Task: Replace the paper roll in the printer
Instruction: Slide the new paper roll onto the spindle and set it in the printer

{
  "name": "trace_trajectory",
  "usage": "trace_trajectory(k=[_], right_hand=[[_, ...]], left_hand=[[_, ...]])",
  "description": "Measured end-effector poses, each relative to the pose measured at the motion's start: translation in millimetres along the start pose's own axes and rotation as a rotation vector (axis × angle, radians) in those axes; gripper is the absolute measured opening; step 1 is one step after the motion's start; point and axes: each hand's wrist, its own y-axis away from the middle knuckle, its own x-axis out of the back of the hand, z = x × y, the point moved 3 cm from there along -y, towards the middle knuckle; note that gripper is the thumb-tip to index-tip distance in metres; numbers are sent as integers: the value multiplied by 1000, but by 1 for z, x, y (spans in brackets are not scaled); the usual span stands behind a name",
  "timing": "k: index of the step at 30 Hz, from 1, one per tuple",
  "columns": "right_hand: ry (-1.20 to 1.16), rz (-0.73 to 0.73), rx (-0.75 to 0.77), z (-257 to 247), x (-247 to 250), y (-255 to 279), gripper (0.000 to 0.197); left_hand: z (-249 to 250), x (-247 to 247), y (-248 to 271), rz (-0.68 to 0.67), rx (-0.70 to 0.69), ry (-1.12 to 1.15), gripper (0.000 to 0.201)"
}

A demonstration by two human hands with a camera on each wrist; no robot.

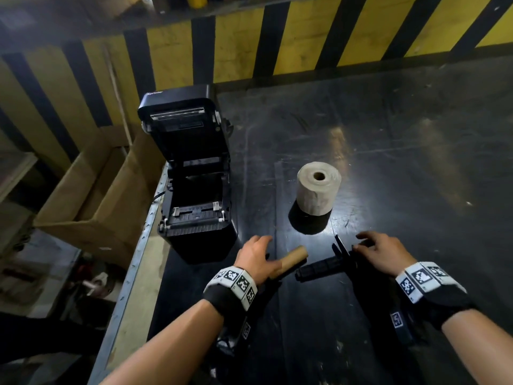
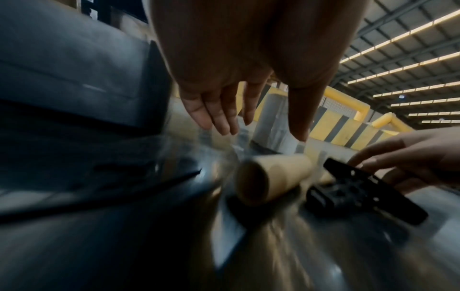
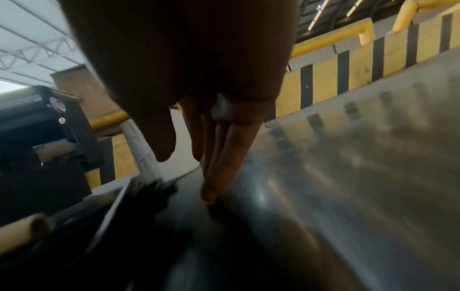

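Observation:
The black printer (image 1: 194, 190) stands with its lid up and its roll bay showing nothing inside, at the table's left edge. To its right a full paper roll (image 1: 318, 190) stands on end. An empty cardboard core (image 1: 294, 258) (image 2: 271, 177) lies on the table, just under my left hand (image 1: 256, 255), whose fingers (image 2: 219, 116) are straight and hold nothing. A black spindle (image 1: 322, 269) (image 2: 361, 193) lies right of the core. My right hand (image 1: 380, 250) hovers over its flanged end, fingers (image 3: 211, 157) extended, fingertips touching it.
The dark scuffed table (image 1: 388, 148) has a metal-trimmed left edge (image 1: 133, 273). An open cardboard box (image 1: 91, 195) sits beyond that edge, lower down. A yellow and black striped barrier (image 1: 249, 45) runs along the back.

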Motion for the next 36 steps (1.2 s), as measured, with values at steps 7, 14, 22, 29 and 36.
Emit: trace_trajectory(k=[7, 14, 22, 29, 36], right_hand=[[-12, 189, 242, -61, 67, -53, 38], [77, 110, 400, -107, 40, -113, 62], [210, 152, 456, -116, 22, -122, 57], [61, 196, 523, -116, 31, -112, 48], [-865, 313, 132, -84, 60, -82, 23]], left_hand=[[51, 35, -82, 13, 2, 374, 67], [73, 17, -140, 2, 65, 645, 52], [67, 6, -142, -11, 126, 865, 47], [72, 11, -124, 6, 64, 862, 43], [83, 21, -96, -14, 4, 926, 65]])
